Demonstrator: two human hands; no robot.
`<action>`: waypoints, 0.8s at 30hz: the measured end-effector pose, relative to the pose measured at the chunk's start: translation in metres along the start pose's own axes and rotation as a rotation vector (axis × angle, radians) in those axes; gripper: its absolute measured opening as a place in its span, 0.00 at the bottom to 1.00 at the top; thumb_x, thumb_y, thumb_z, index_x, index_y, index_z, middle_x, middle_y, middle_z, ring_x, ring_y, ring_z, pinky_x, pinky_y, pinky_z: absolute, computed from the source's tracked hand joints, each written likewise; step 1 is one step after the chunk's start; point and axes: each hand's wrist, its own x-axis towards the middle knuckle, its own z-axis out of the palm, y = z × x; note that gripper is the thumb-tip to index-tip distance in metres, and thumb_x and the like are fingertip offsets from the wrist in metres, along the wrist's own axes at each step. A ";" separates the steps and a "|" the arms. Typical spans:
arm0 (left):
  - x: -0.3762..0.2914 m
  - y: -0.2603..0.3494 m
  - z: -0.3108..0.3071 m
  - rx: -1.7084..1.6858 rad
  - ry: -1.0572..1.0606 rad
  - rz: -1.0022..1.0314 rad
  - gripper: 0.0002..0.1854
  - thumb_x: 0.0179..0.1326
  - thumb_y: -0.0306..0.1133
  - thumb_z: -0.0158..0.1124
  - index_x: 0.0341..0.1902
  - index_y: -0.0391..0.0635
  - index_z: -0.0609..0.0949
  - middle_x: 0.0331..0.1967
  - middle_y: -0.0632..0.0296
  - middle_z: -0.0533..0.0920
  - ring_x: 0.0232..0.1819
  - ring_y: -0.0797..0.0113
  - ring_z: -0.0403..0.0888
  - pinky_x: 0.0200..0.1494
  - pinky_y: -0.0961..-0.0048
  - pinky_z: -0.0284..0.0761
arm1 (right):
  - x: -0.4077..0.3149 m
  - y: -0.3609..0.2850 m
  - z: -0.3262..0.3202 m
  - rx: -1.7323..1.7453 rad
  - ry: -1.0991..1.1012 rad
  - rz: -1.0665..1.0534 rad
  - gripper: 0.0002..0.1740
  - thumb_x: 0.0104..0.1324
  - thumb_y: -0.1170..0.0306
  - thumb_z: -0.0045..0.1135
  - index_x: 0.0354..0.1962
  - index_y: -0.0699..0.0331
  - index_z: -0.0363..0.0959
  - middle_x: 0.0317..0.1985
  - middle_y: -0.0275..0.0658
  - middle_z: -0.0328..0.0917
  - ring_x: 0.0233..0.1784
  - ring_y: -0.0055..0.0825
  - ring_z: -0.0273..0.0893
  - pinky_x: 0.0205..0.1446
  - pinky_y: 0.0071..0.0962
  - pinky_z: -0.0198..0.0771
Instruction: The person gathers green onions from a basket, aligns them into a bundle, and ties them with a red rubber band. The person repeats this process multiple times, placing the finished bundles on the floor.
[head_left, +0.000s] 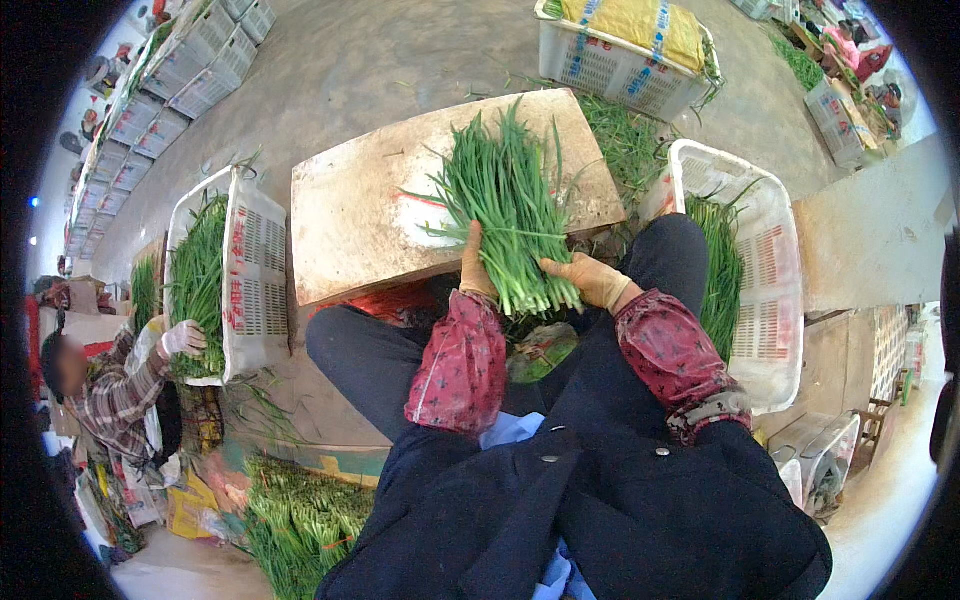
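Observation:
A thick bunch of garlic chives (506, 195) is held between my two gloved hands, its pale cut ends towards me and its green tips pointing away. My left hand (475, 264) grips the bunch from the left near the stem ends, thumb along its side. My right hand (589, 277) closes on the right side of the stems. A single stalk lies crosswise over the bunch. Beneath the leaves is a worn pale board (367, 202), stained and marked with red. Both forearms wear red patterned sleeve covers.
White plastic crates with chives stand on the left (259, 270) and right (772, 300). A crate under a yellow woven sack (637, 34) is beyond. Loose leaves (619, 139) litter the floor. At lower left are bundled chives (307, 517) and another person (124, 397) reaching into the left crate.

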 end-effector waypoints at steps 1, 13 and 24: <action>0.001 -0.004 0.003 -0.001 0.079 -0.006 0.42 0.68 0.65 0.70 0.73 0.44 0.78 0.64 0.52 0.86 0.61 0.49 0.87 0.65 0.44 0.84 | 0.000 0.001 0.001 -0.240 0.099 0.066 0.34 0.76 0.55 0.69 0.69 0.69 0.73 0.50 0.40 0.88 0.48 0.37 0.88 0.53 0.42 0.84; 0.008 0.006 0.001 0.029 0.010 -0.073 0.32 0.72 0.54 0.70 0.68 0.41 0.82 0.58 0.52 0.89 0.57 0.51 0.89 0.63 0.48 0.85 | 0.011 -0.014 -0.002 0.558 -0.328 -0.064 0.29 0.73 0.71 0.70 0.69 0.63 0.74 0.58 0.37 0.87 0.60 0.33 0.87 0.66 0.39 0.83; 0.020 -0.001 -0.019 -0.084 0.153 0.002 0.27 0.74 0.49 0.60 0.68 0.46 0.81 0.58 0.49 0.88 0.56 0.45 0.89 0.60 0.42 0.86 | -0.004 -0.020 -0.001 0.214 -0.040 -0.301 0.19 0.61 0.79 0.76 0.51 0.69 0.85 0.39 0.36 0.88 0.37 0.29 0.83 0.46 0.33 0.80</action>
